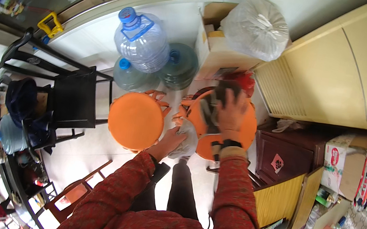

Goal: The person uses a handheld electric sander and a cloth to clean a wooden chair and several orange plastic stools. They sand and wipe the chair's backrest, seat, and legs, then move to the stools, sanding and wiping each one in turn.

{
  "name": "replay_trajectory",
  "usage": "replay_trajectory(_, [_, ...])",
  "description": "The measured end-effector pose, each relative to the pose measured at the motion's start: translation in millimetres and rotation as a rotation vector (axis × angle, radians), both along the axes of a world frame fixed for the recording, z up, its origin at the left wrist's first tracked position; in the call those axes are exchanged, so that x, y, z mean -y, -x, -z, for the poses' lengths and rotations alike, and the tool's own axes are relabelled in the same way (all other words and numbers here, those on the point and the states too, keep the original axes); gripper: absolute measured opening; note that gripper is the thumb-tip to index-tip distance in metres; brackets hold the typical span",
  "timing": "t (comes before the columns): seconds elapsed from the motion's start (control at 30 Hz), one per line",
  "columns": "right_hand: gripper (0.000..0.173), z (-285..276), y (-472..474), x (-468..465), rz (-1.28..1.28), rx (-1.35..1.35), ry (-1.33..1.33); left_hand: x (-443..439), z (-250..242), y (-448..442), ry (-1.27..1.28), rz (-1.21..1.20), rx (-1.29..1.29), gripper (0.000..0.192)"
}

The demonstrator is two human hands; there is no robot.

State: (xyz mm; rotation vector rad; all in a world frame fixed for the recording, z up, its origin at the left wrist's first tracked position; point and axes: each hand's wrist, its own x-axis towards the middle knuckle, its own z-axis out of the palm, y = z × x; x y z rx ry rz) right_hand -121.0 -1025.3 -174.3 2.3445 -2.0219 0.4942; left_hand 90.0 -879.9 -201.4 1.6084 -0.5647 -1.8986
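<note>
My left hand (pixel 168 143) grips a crumpled pale grey bundle (pixel 186 141), a cloth or a thin bag, between two orange stools. My right hand (pixel 232 112), blurred by motion, lies over a dark, flat-looking item (pixel 209 109) above the right orange stool (pixel 250 116). The blur hides what this item is, and whether my fingers hold it or only touch it. To the left, the other orange stool (pixel 136 121) shows a bare round seat.
Large plastic water bottles (pixel 142 44) stand by the wall. Behind the right stool are a cardboard box (pixel 211 55), a tied white bag (pixel 256 28) and a red bag (pixel 245 83). A black chair (pixel 75 98) stands left, a dark red cabinet (pixel 283 160) right.
</note>
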Motion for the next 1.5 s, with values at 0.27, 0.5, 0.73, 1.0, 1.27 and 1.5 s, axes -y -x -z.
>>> replay_trajectory(0.27, [0.049, -10, 76, -62, -0.048, -0.028, -0.104, -42, 50, -19, 0.036, 0.174, 0.416, 0.048])
replay_trajectory(0.5, [0.047, 1, -42, -83, -0.443, 0.154, -0.112, -145, 90, -118, -0.201, -0.705, 0.328, 0.039])
replay_trajectory(0.73, [0.048, 55, -197, -61, -0.634, 0.24, -0.41, -184, 108, -209, -0.412, -0.654, 0.896, 0.056])
replay_trajectory(1.0, [0.073, 126, -255, -55, -0.147, 0.506, -0.814, -159, 129, -207, -0.289, -0.584, 0.704, 0.06])
replay_trajectory(1.27, [0.062, 119, -264, -51, 0.104, 0.695, -0.935, -162, 117, -225, -0.275, -0.598, 0.612, 0.059])
replay_trajectory(1.5, [0.05, 59, -246, -49, -0.115, 0.567, -0.691, -195, 43, -242, -0.162, -0.589, 0.361, 0.058])
